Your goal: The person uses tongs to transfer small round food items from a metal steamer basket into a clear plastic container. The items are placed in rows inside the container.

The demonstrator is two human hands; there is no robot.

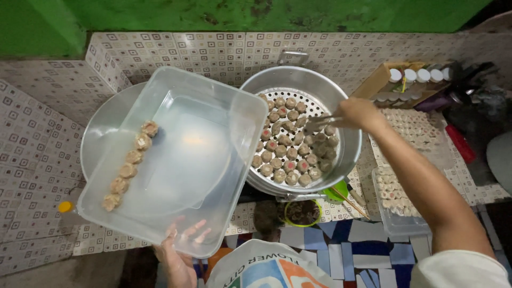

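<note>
Overhead, then, the scene by parts:

Left hand: at the lower middle of the frame, fingers spread under and against the near edge of the clear plastic tub, holding it tilted over the counter.

Tub: a see-through rectangular container, centre left, with a row of six dumplings lying along its left side.

Right hand: right of centre, upper half, fingers pinched narrow around metal tongs. The tongs' tips reach in among the pieces at the right side of the steamer; whether they grip one I cannot tell.

Steamer pot: a round metal pot in the middle, its perforated tray covered with steamed dumplings, some topped with red.

Metal lid: a round lid, partly seen behind the tub at left.

Counter: small patterned tiles, with a green wall along the top of the frame.

Right side: a tray of pale uncooked dumplings beyond the forearm, and a second clear tray of them just below it.

Upper right: a wooden box holding white-capped bottles.

Below the pot: a green-rimmed bowl with dark contents.
</note>
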